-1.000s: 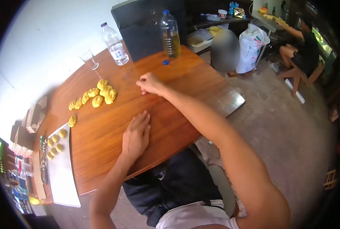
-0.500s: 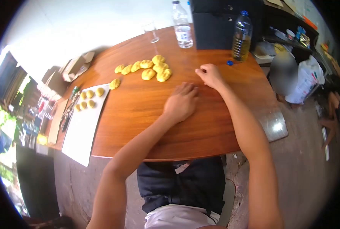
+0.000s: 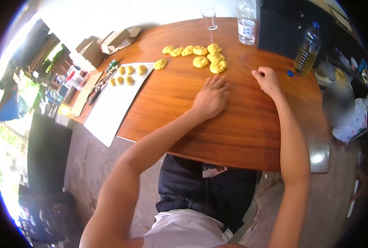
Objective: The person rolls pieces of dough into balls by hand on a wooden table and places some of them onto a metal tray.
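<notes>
My left hand [image 3: 212, 97] lies palm down on the wooden table [image 3: 241, 132], fingers stretched forward. Anything under its palm is hidden. Just beyond its fingertips sits a cluster of yellow dough pieces [image 3: 218, 67], with more of them in a row to the left. To the right, my right hand [image 3: 269, 81] rests on the tabletop in a loose fist, with a dark gap between thumb and curled fingers and nothing seen in it. On a white board [image 3: 113, 107] at the left stand several small, smooth yellow balls [image 3: 129, 80]. One dough piece [image 3: 160, 64] lies beside the board's far corner.
At the back stand a drinking glass [image 3: 210, 18], a clear bottle [image 3: 246, 29] and a bottle of yellowish liquid [image 3: 306, 53], its blue cap [image 3: 290, 73] nearby. A black cabinet [image 3: 281, 31] is behind them. Cardboard boxes [image 3: 117, 40] sit at the far left.
My view has swung left, so the table's things appear farther right. My left hand has shifted left, away from my right hand. The fist stays about where it was on the table.
</notes>
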`<state>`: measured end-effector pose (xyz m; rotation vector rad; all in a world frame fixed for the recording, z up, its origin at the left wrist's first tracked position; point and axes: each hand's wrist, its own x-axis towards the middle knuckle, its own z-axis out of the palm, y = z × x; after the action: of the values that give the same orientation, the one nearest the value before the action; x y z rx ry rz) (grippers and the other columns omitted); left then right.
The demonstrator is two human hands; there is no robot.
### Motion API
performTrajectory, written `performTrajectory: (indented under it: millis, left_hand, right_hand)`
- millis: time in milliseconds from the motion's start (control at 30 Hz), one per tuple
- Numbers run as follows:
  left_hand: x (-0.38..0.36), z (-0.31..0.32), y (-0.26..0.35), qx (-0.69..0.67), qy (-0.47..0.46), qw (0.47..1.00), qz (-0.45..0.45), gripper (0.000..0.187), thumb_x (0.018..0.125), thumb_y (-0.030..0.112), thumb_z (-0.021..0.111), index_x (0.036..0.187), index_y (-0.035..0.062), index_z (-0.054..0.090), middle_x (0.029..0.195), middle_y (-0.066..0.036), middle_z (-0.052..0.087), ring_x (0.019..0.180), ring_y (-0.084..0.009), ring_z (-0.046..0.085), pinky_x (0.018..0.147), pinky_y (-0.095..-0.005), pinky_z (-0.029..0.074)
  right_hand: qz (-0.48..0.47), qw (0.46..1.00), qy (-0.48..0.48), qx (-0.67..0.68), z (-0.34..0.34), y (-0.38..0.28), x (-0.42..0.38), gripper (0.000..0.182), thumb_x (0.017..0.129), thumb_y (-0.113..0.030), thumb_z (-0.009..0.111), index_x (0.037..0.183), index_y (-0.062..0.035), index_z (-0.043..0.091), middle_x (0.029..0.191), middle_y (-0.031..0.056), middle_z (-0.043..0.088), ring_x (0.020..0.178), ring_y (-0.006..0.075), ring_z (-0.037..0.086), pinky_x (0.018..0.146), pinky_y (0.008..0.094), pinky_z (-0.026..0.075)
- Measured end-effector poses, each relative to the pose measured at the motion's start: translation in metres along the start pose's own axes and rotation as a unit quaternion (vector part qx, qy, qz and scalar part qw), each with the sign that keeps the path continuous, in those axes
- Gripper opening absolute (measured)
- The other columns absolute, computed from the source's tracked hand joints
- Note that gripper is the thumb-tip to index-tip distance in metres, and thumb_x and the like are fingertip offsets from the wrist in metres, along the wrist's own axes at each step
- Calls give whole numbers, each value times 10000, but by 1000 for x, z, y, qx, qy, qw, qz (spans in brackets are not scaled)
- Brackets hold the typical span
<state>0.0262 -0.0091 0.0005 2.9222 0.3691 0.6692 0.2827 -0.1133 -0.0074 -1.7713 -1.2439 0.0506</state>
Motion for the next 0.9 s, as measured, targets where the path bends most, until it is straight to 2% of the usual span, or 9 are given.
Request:
performTrajectory:
  millis: [133,200,267,367,433,567,667,833,900]
  left_hand:
    - [40,29,13,-11,9,1000,-4,461,1049,270,493,1381,-34,592,1523,-235,498,1455,-421,416,1221,-522,309]
    - [17,23,26,-79,-28,995,51,478,1041,266,518,1392,-54,573,1532,-241,491,1462,-429,405,1228,-511,314]
    - [-30,1,33,-107,-39,990,81,480,1030,239,559,1400,-66,561,1538,-245,487,1487,-412,379,1247,-484,303]
    - [-91,-41,35,-89,-21,993,79,472,1020,215,593,1409,-50,562,1533,-240,496,1484,-393,398,1245,-452,326]
    - [-109,-51,26,-140,-31,988,-50,460,1017,210,604,1405,-35,571,1525,-228,509,1459,-384,438,1230,-437,360]
    - [-44,-36,-9,-49,-36,997,-49,459,1008,252,622,1382,-14,605,1506,-226,533,1439,-403,460,1179,-447,411]
    - [0,5,7,-48,57,997,-1,472,994,294,639,1344,-22,635,1502,-234,534,1451,-422,435,1180,-463,398]
    - [-37,-26,55,-165,-83,977,110,620,966,315,677,1466,-17,523,1555,-235,472,1487,-458,365,1219,-478,344]
    - [-87,-60,49,-174,-120,974,80,672,969,299,682,1521,-12,459,1582,-243,434,1501,-454,342,1237,-472,314]
  right_hand:
    - [-52,997,25,-53,-1,6,-2,403,952,-246,685,730,32,495,685,234,493,609,334,455,603,437,413]
    - [-40,999,8,-19,-7,-3,-9,400,955,-236,685,732,32,489,670,219,481,597,304,451,601,431,411]
    - [64,995,-16,81,-7,-9,-10,395,957,-225,685,735,34,485,662,204,473,593,277,455,600,426,411]
    - [15,1000,-13,6,-2,9,-1,396,962,-215,682,734,36,479,655,189,470,591,251,459,596,423,410]
    - [-20,1000,-3,-22,-1,4,-1,397,963,-218,682,735,37,481,662,197,478,593,262,459,594,423,410]
    - [-65,996,19,-58,2,-5,-4,397,958,-232,692,737,31,492,683,224,493,600,314,453,591,428,411]
    - [-36,995,30,-83,2,-7,-5,376,943,-252,709,744,18,541,701,252,522,608,376,504,599,458,429]
    - [-8,998,30,-61,1,-12,-11,384,945,-266,709,756,19,535,700,230,554,621,364,514,610,455,431]
    - [-23,999,32,-28,-2,-12,-13,362,944,-220,720,747,16,530,624,146,458,581,217,412,575,402,394]
